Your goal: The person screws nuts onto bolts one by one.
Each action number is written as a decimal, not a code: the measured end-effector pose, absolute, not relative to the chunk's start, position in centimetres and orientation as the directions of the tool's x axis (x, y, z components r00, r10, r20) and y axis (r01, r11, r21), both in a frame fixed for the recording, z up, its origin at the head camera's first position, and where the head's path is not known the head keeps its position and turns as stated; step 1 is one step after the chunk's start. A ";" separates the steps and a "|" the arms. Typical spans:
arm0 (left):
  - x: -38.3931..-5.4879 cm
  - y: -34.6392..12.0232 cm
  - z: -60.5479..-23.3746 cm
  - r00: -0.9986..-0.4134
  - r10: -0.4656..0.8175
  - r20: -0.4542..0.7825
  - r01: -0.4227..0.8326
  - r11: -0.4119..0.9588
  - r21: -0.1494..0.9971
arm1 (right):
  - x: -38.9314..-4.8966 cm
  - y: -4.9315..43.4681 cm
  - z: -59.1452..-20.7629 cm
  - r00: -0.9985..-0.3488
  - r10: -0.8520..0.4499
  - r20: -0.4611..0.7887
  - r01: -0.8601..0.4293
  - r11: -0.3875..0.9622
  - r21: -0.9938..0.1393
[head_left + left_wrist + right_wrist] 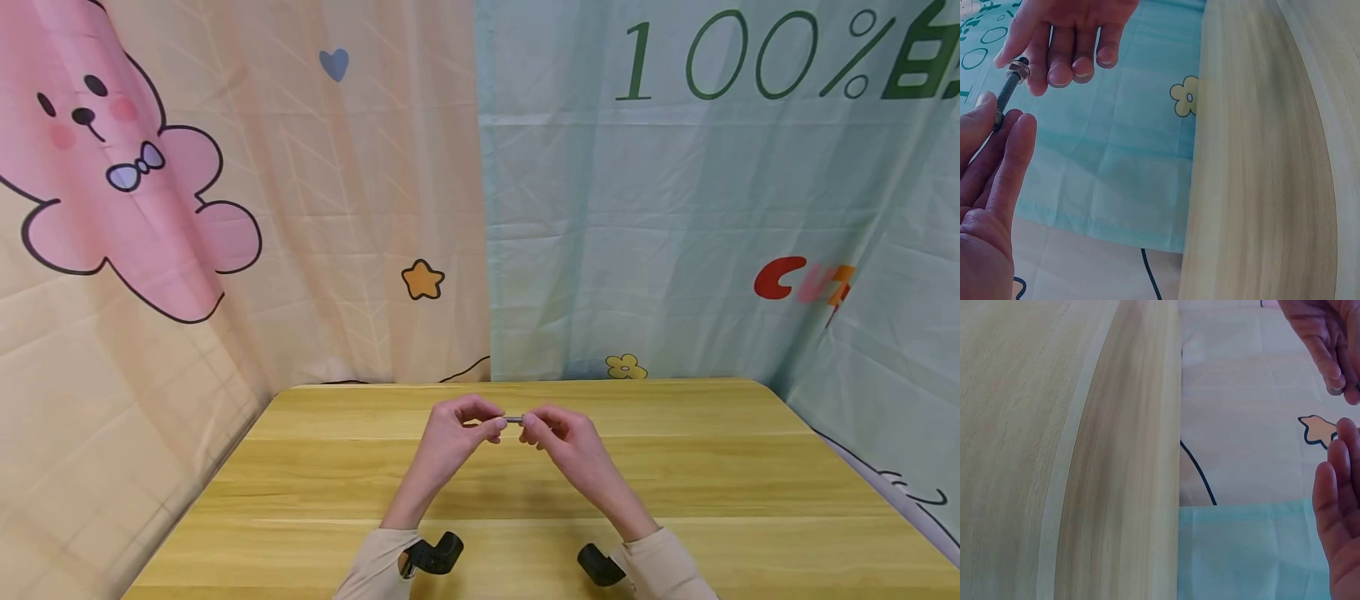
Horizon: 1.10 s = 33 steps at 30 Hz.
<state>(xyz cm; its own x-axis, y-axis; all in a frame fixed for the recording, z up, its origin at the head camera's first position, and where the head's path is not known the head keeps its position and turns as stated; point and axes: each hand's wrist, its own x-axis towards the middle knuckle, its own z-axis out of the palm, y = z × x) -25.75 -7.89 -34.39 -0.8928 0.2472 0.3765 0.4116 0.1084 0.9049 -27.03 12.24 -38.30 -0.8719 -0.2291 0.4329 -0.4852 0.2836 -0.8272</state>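
A small metal bolt (pixel 513 419) spans the gap between the two hands, held up over the far part of the table. Its threaded shank (pixel 1006 92) shows in the left wrist view, with a hex nut (pixel 1019 69) near the upper end. My left hand (pixel 454 433) pinches one end of the bolt between thumb and fingertips. On the other side, my right hand (pixel 562 433) has its thumb and index finger at the nut, partly covering that end. The right wrist view catches my right hand's fingers (pixel 1338 506) and left fingers (pixel 1335 362), but not the bolt.
Below the hands lies a wooden table (pixel 337 483). Printed curtains (pixel 420 183) stand behind its far edge and along both sides. Black wrist cameras (pixel 438 553) sit at both sleeve cuffs.
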 end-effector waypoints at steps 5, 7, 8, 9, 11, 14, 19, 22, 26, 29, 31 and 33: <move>-25.8 -7.9 -34.4 -0.890 0.244 0.384 0.418 0.108 0.902 | -27.1 12.2 -38.3 -0.869 -0.225 0.441 -0.490 0.266 -0.830; -25.8 -8.0 -34.4 -0.889 0.243 0.389 0.422 0.106 0.900 | -27.1 12.3 -38.3 -0.852 -0.234 0.469 -0.519 0.255 -0.816; -25.8 -8.0 -34.4 -0.888 0.243 0.392 0.425 0.103 0.899 | -27.1 12.3 -38.3 -0.845 -0.238 0.480 -0.531 0.253 -0.809; -25.8 -8.0 -34.4 -0.887 0.243 0.394 0.426 0.099 0.899 | -27.1 12.3 -38.3 -0.835 -0.246 0.491 -0.544 0.245 -0.802; -25.9 -8.0 -34.4 -0.885 0.244 0.397 0.428 0.091 0.899 | -27.1 12.4 -38.2 -0.819 -0.263 0.510 -0.567 0.227 -0.792; -25.9 -8.0 -34.4 -0.887 0.245 0.391 0.423 0.090 0.902 | -27.1 12.4 -38.1 -0.811 -0.275 0.516 -0.576 0.222 -0.787; -25.8 -8.0 -34.4 -0.890 0.246 0.384 0.419 0.109 0.902 | -27.1 12.6 -38.1 -0.819 -0.276 0.503 -0.564 0.224 -0.794; -25.8 -8.0 -34.4 -0.890 0.245 0.383 0.419 0.112 0.901 | -27.1 12.6 -38.2 -0.827 -0.281 0.487 -0.548 0.212 -0.809; -25.8 -7.9 -34.4 -0.892 0.245 0.380 0.415 0.110 0.903 | -27.1 12.5 -38.3 -0.839 -0.278 0.468 -0.528 0.209 -0.823; -25.8 -7.9 -34.4 -0.889 0.247 0.385 0.419 0.106 0.902 | -27.1 12.4 -38.3 -0.850 -0.264 0.455 -0.514 0.231 -0.826; -25.9 -7.8 -34.4 -0.889 0.248 0.386 0.420 0.104 0.901 | -27.1 12.3 -38.3 -0.860 -0.253 0.443 -0.499 0.243 -0.832; -25.9 -7.8 -34.5 -0.888 0.249 0.386 0.420 0.102 0.902 | -27.1 12.3 -38.3 -0.869 -0.243 0.431 -0.485 0.247 -0.839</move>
